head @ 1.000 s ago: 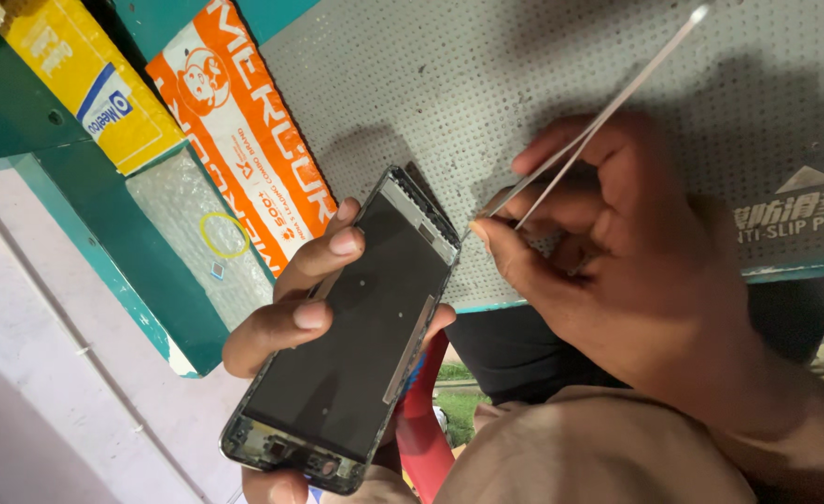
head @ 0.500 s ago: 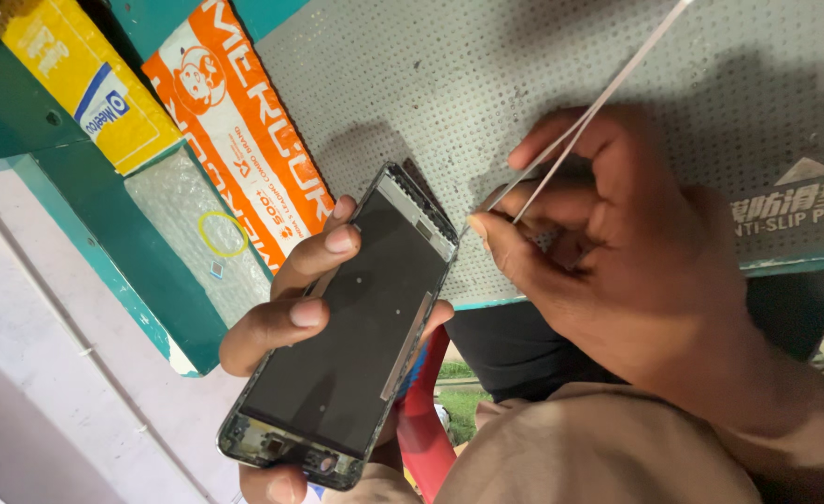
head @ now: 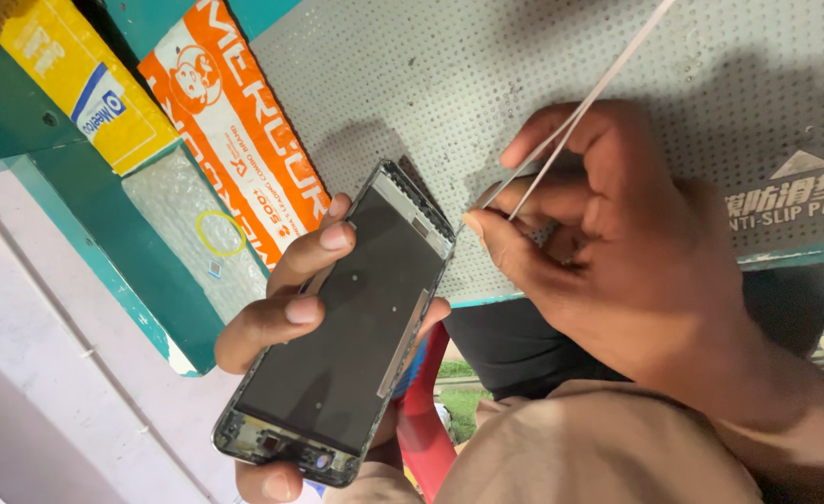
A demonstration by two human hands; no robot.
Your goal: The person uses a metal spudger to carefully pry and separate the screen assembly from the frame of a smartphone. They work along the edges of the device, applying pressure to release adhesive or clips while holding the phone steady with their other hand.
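**Head view: both hands busy over a stripped phone frame**

Head camera is looking down on the left hand [head: 286, 313], which is curling closed around a dark phone frame [head: 342, 331], fingers wrapping over its left edge and the thumb showing at its right edge. The frame is tilting, its top end hanging over the edge of the grey perforated mat [head: 524, 75] on the green tabletop [head: 20, 121]. The right hand [head: 617, 252] is pinching shut on thin metal tweezers [head: 575, 112], whose tips are sitting just beside the frame's top corner. An orange packet [head: 235, 121] and a yellow box [head: 76, 84] are lying near the mat's left side.
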